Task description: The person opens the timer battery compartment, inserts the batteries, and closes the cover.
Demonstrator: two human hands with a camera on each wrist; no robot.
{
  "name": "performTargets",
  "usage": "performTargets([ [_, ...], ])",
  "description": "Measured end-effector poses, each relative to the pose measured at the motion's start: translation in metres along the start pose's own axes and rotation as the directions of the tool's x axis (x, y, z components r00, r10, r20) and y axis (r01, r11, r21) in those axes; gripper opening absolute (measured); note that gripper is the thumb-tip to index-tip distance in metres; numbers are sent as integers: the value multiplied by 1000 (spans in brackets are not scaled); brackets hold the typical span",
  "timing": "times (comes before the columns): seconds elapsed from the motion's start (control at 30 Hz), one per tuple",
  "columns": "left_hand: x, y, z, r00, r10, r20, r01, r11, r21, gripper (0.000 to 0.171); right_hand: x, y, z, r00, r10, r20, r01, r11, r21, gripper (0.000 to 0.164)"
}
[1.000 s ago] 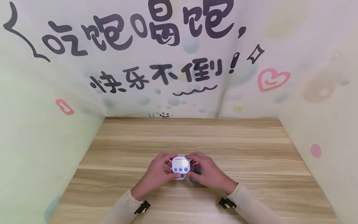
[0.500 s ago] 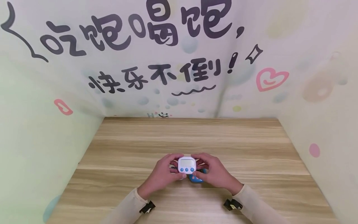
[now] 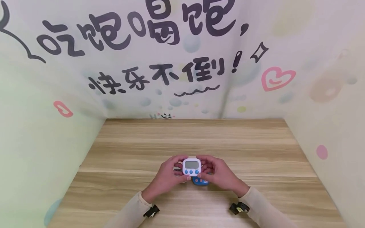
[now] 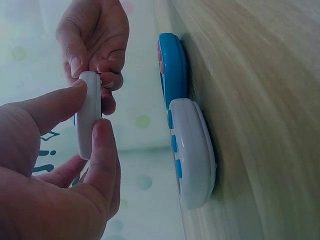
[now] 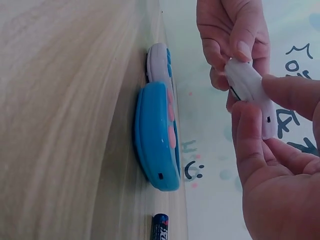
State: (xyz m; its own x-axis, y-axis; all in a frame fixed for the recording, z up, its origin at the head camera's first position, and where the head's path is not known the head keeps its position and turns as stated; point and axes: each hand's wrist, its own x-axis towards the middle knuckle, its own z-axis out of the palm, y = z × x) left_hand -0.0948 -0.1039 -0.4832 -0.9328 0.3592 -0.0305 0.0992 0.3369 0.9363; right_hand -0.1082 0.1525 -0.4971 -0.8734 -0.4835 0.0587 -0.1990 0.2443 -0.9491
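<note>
Both hands hold a white digital timer (image 3: 192, 166) with three blue buttons and a blank grey display, raised over the table. My left hand (image 3: 164, 178) pinches its left side, the thumb on the front near the lower edge. On the opposite side, my right hand (image 3: 221, 175) pinches it between thumb and fingers. In the left wrist view, the held timer (image 4: 89, 117) stands edge-on, apart from the table. Beneath it lie a second white timer (image 4: 192, 155) with blue buttons and a blue timer (image 5: 155, 137) with pink buttons, both partly hidden in the head view.
The wood-grain table (image 3: 137, 142) ends at a printed back wall (image 3: 171, 107) with side walls left and right. A dark blue battery (image 5: 160, 227) lies close to the blue timer in the right wrist view.
Both hands have shifted slightly right with the timer, mostly in the earlier half second. Its display has gone from bright glare to plain grey. The grip looks much the same.
</note>
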Motion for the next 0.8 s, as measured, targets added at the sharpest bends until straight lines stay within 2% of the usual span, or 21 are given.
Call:
performTargets([
  [0.2,0,-1,-1,998,-55,10,55,998,6,68,1,1,1,1000,-2,-14,2,1000,7,63],
  [0.33,0,0,-2,999,-45,13,46,999,-7,66,3,-1,4,999,-32,-44,32,999,-3,62],
  [0.5,1,0,0,998,-39,39,42,996,-73,66,4,-5,8,994,-77,-74,76,997,-16,60],
  [0.8,0,0,1,997,-37,68,44,994,-104,66,5,-14,14,986,-154,-61,150,987,-64,57],
])
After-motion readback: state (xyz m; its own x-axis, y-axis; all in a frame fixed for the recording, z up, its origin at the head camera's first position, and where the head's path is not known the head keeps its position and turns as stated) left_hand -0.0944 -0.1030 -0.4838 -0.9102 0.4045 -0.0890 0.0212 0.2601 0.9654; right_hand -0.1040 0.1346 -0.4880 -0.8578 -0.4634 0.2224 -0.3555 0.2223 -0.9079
